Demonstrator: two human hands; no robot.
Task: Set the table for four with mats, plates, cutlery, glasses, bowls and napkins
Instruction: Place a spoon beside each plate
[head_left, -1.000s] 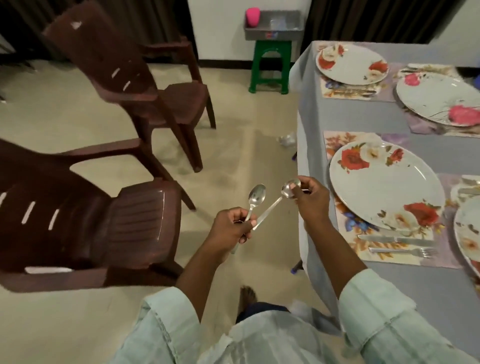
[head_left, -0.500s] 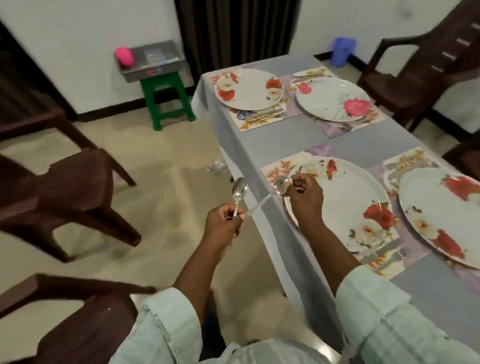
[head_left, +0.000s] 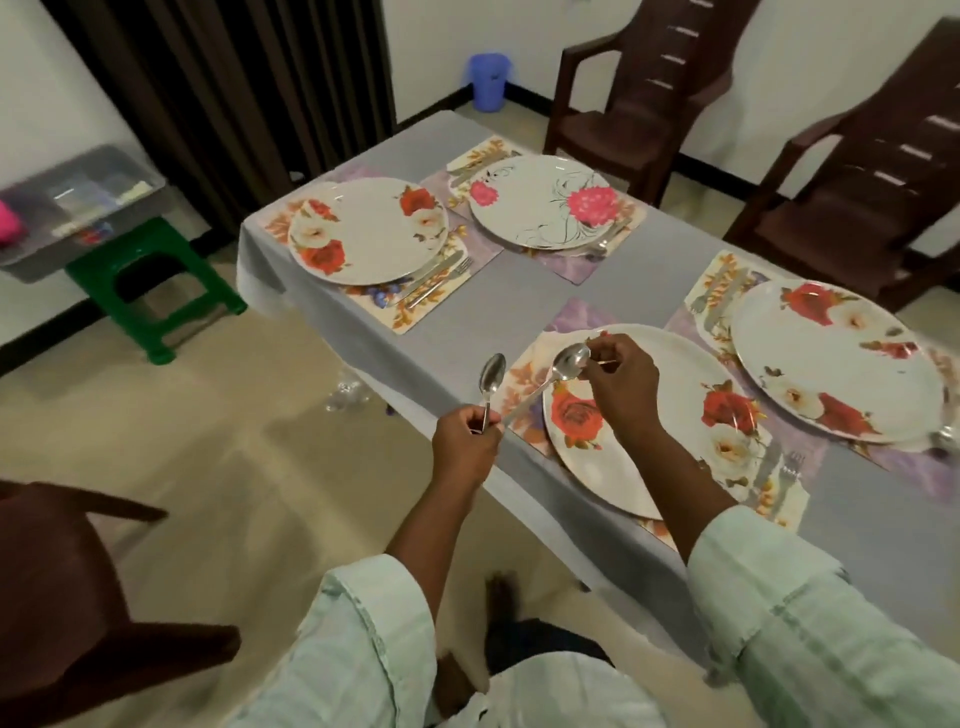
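Two spoons are held in the hands. The left hand (head_left: 465, 447) is closed in a fist round the lower handles, just off the edge of the surface (head_left: 649, 283); the upright spoon (head_left: 491, 382) rises from it with its bowl uppermost. The right hand (head_left: 621, 387) pinches the bowl of the slanted spoon (head_left: 558, 371) between thumb and fingertips, over the near rim of the nearest plate (head_left: 654, 426), while that spoon's handle runs down into the left fist.

The spoons appear to be polished steel: light, stiff and smooth, so they are judged likely to slip when pinched by the glossy bowl. A firmer hold would be had on the flat of the handle, near its middle, when one is laid down. No fragility is expected, though a clatter against the plate could be made.

The nearest plate is white with red and cream roses and sits on a floral mat (head_left: 524, 387). A knife and fork (head_left: 779, 470) lie on the mat to the right of that plate. Right of it a second rose plate (head_left: 831, 358) rests on its own mat. Beyond it, at the far end of the surface, a third rose plate (head_left: 366, 231) and a plate with pink flowers (head_left: 543, 208) are set, each with cutlery beside it.

No glasses, bowls or napkins are seen on the surface, so the setting is judged partly done. Brown chairs (head_left: 852, 171) stand beyond the plates, and a green stool (head_left: 150, 280) carrying a grey tray (head_left: 78, 202) stands left of them.
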